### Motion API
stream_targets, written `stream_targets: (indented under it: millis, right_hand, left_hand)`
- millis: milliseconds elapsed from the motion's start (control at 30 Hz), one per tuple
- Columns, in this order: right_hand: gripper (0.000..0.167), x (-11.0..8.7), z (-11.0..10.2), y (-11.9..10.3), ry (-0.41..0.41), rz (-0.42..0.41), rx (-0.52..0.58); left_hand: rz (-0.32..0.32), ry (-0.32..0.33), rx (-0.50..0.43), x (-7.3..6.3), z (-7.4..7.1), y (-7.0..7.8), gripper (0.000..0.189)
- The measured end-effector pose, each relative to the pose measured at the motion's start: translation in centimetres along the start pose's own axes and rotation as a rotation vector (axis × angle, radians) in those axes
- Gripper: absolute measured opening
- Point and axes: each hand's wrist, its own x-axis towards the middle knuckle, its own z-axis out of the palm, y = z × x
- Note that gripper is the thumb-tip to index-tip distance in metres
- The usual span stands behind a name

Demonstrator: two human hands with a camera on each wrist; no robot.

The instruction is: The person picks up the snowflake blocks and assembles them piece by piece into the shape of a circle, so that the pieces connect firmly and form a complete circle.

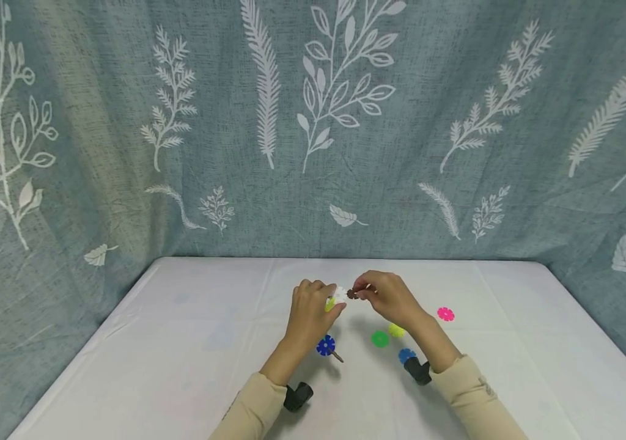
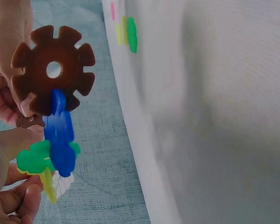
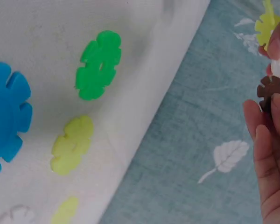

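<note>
My left hand [image 1: 309,308] pinches a white notched interlocking disc [image 1: 340,294] between thumb and fingers, with a yellow disc [image 1: 330,304] close beside it. Across from it, my right hand [image 1: 387,296] pinches a small brown disc [image 1: 352,294] at the white disc's edge. In the right wrist view the brown disc [image 3: 269,88] meets the white piece [image 3: 276,68] edge to edge. Near the left wrist, a blue disc [image 2: 60,144] is slotted into another brown disc [image 2: 35,74]; a green disc [image 2: 35,157] and a yellow one [image 2: 48,185] join on behind. The left fingers partly hide the white disc.
On the white table [image 1: 181,342] lie loose discs: pink [image 1: 445,314], yellow [image 1: 397,330], green [image 1: 380,339] and blue [image 1: 407,355], mostly near the right forearm. A patterned blue-green curtain [image 1: 291,208] hangs behind the table's far edge.
</note>
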Motion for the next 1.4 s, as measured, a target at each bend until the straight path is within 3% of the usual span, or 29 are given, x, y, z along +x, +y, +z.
stream_targets:
  millis: [267,533,800,933,1067,1167,1400]
  right_hand:
    - [0.005,-0.1,0.3,-1.1,0.081,-0.183,-0.202]
    - [0.019,-0.3,1.4,-1.4,0.172,-0.234,-0.280]
    - [0.027,-0.1,2.0,-2.1,0.201,-0.255,-0.350]
    - [0.018,0.0,1.6,-1.9,0.163,-0.212,-0.323]
    - [0.015,0.0,1.4,-1.2,0.099,-0.155,-0.228]
    - [0.024,-0.1,1.5,-0.9,0.066,-0.126,-0.173]
    - [0.026,-0.4,2.0,-1.2,0.014,-0.154,-0.122]
  left_hand:
    - [0.023,0.011,0.013,0.1,-0.2,0.2,0.036]
    - [0.075,0.021,-0.066,-0.3,-0.2,0.2,0.028]
    - [0.047,0.024,-0.060,-0.6,-0.1,0.1,0.033]
    - [-0.018,-0.014,-0.054,-0.5,-0.3,0.2,0.031]
    - [-0.049,-0.023,0.044,-0.4,-0.4,0.3,0.041]
    - [-0.022,0.006,0.076,-0.2,-0.5,0.3,0.046]
    - [0.065,0.022,0.008,0.1,-0.1,0.7,0.013]
